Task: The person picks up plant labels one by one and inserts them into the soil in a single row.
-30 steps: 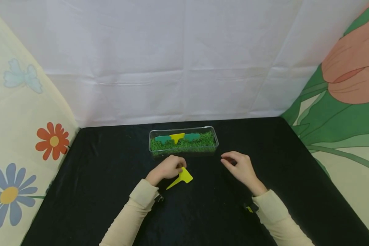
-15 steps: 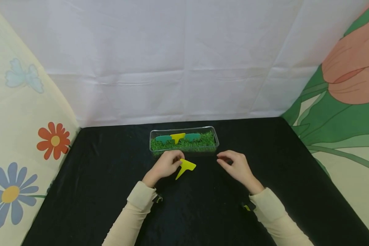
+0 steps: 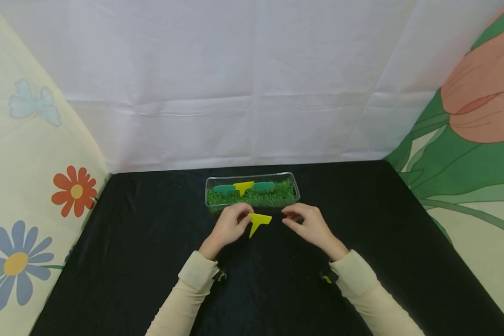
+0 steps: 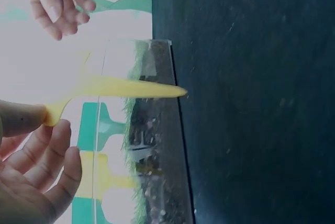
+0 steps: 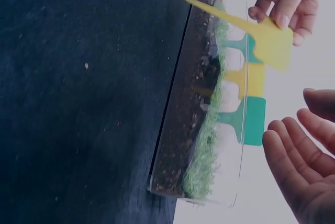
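Observation:
My left hand (image 3: 232, 225) pinches a yellow T-shaped plant label (image 3: 259, 220) by one end of its head, between thumb and fingers. The label's pointed stem hangs downward, just in front of a clear planter box (image 3: 295, 200). To the right of the label, my right hand (image 3: 311, 226) hovers with thumb and fingers apart and nothing between them. In the planter, a yellow label (image 3: 244, 186) stands between two green ones, a left green label (image 3: 224, 189) and a right green label (image 3: 263, 186). The right wrist view shows their stems going down into the grass (image 5: 201, 166).
Dark soil (image 5: 178, 130) fills the planter below the grass. A black cloth (image 3: 151, 224) covers the table. Behind it hangs a white sheet (image 3: 235, 93), with flower-printed panels at left and right.
My left hand has lifted the yellow label upward, and its stem has swung from slanting to nearly vertical. The right hand has moved left, closer to the label.

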`<state>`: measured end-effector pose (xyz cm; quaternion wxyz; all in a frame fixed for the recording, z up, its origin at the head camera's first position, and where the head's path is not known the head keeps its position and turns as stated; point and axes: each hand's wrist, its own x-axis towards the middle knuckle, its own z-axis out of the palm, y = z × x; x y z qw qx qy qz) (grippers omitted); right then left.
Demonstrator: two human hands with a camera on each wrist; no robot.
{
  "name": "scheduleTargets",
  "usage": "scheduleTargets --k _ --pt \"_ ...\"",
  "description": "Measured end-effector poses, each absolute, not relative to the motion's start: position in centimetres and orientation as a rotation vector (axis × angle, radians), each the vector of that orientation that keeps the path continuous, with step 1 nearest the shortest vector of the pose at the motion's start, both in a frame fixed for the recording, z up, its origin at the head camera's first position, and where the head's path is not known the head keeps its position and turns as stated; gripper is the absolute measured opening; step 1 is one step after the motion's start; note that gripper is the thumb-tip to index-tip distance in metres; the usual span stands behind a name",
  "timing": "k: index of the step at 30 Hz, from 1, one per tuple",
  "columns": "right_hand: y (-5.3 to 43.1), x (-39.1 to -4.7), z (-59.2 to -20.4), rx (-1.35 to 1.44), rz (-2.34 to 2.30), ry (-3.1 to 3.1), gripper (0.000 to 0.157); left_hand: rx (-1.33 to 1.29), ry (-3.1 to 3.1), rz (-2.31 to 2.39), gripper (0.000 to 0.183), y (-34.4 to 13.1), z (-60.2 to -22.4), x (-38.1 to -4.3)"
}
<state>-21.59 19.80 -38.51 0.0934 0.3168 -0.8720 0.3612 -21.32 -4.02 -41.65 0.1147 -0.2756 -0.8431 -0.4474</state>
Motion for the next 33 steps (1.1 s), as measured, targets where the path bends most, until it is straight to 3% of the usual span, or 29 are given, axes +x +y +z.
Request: scheduleTargets --k 13,33 --pt "17.7 -22.0 -38.3 0.990 1.145 -2.611 0.022 -0.720 -2.342 -1.375 0.010 -2.6 -42.0 -20.8" --pt "16.2 -22.2 -38.1 0.975 1.047 -2.584 0.011 -0.696 -2.262 -1.408 0.010 -2.5 -42.4 -20.6"
